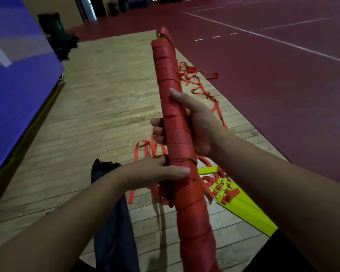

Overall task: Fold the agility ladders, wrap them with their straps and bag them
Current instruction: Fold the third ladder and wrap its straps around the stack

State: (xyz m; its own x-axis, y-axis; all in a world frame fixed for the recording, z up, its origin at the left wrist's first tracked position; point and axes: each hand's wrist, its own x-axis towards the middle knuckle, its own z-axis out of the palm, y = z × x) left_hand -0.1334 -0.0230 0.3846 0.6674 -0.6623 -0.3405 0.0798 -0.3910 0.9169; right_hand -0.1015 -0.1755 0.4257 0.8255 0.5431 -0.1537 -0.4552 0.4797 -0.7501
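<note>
Fingers (157, 132) of the right hand (200, 126) are curled round the bundle (166, 71) from beneath. Their tips show on its left side, and the thumb (175, 94) lies along its top. This hand grips the bundle at about mid-length.

The left hand (149, 173) holds the bundle just below the right. Its thumb (182, 170) is pressed across the front and its fingers are tucked behind. The two hands are near each other but do not touch.

The bundle is a long roll wound in red strap (182, 209) in overlapping turns. It is held in the air, tilted, with its far end pointing up and away and its near end running out of the bottom of the view. A loose strap end (164, 32) curls off the far tip. Yellow shows through a gap in the winding by the left thumb.

More loose red strap (140, 152) shows beside and below the left hand. Whether it hangs or lies on the ground cannot be told.

Yellow rungs (249, 213) lie stacked on the wooden floor (106, 105) under the right forearm, with red strap tangled over their far end. A trail of red strap (200, 83) runs along the floor's edge beside the red court (283, 85).

A dark bag (112, 222) lies flat on the floor under the left forearm. A blue mat (18, 75) stands at the left, and a green bin (57, 26) stands beyond it.
</note>
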